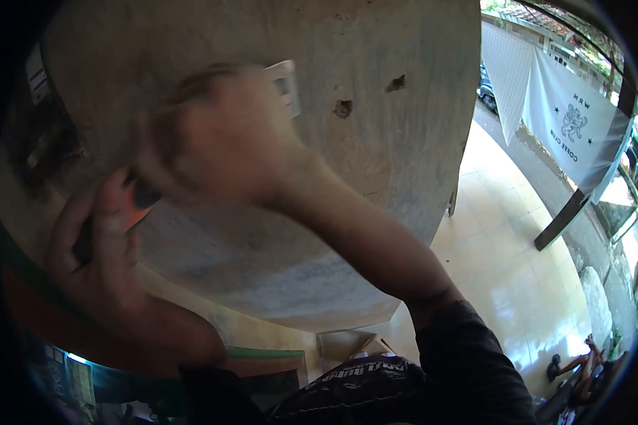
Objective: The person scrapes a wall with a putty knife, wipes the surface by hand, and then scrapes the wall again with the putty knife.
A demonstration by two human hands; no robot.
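Note:
My left hand (106,241) is at the left with its fingers wrapped round a small orange-and-black object (143,200), whose kind I cannot make out. Just above and to the right is my right hand (223,138), smeared by motion, with its curled fingers close to the top of that object. Whether the right fingers grip anything is hidden by the blur. Behind both hands stands a grey-brown plastered wall (376,156). A white wall plate (292,95) with a dark centre shows partly behind my right hand.
Two rough holes, one at the middle (342,108) and another hole (395,83), mark the wall. Right of its edge lies a tiled floor (503,212). A white printed banner (571,120) hangs outside by a post (561,221). Another person's limbs (581,368) show at lower right.

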